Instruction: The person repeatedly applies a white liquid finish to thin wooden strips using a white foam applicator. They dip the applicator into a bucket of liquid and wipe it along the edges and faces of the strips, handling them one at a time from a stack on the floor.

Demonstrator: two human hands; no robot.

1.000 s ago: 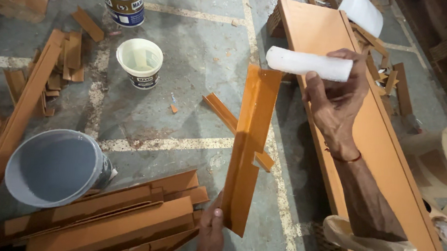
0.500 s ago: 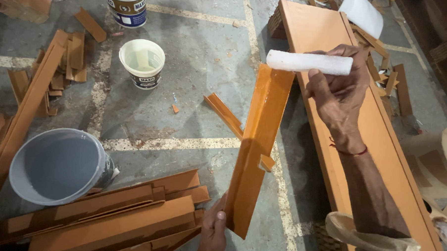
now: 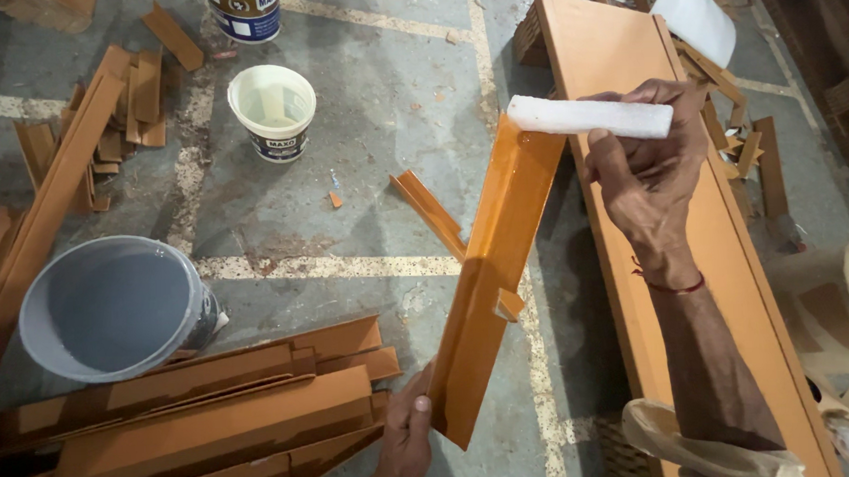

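Note:
My left hand (image 3: pixel 405 443) grips the near end of a long orange angled wooden strip (image 3: pixel 490 274), which slants up and away over the floor. A small wooden offcut sticks out at the strip's middle. My right hand (image 3: pixel 650 169) holds a white foam block (image 3: pixel 590 116) lengthwise, and the block's left end rests at the strip's far tip. The strip's inner face looks glossy.
A long orange board (image 3: pixel 620 175) lies on the right. Stacked orange strips (image 3: pixel 205 415) lie at the bottom left beside a grey bucket (image 3: pixel 112 306). A small white tub (image 3: pixel 272 107) and a paint can (image 3: pixel 244 12) stand further off. Offcuts litter the concrete floor.
The strip has swung slightly, with its far end now under the foam block. My right hand has shifted the block left along the strip's tip.

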